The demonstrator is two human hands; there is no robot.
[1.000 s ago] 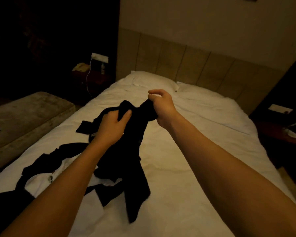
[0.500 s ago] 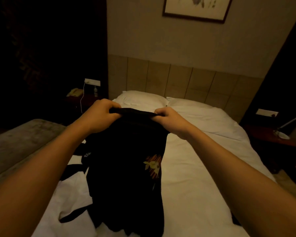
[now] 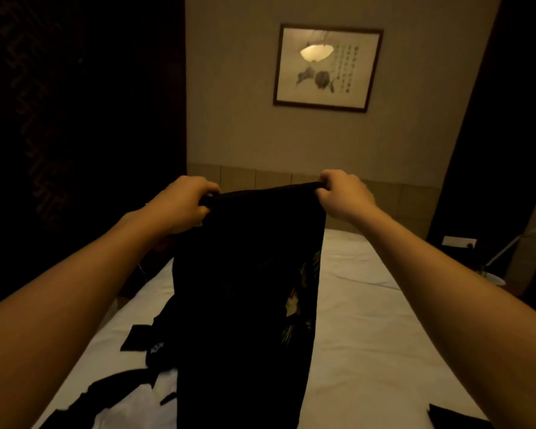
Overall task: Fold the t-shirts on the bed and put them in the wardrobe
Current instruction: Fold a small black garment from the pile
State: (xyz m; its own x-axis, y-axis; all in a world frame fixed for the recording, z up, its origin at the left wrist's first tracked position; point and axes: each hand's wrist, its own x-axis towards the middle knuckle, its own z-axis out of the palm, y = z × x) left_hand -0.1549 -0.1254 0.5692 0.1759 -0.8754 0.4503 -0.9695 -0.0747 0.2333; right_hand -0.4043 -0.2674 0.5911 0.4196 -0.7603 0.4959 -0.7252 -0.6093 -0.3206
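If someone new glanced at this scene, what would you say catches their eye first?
Probably the black t-shirt with a pale print, held up at centre, its top edge gripped by the left hand and the right hand. Behind it, the framed ink painting glows on the beige wall above the white-sheeted bed, where more dark clothes lie lower left.

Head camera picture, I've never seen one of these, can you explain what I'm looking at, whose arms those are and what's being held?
The camera sits on a person's head, looking forward and down, so the two bare arms are their own. The left hand and right hand each grip one end of the top edge of a black t-shirt, holding it up so that it hangs in front of them. Below is a bed with a white sheet; more dark clothes lie on its left side. A framed picture hangs on the wall beyond.
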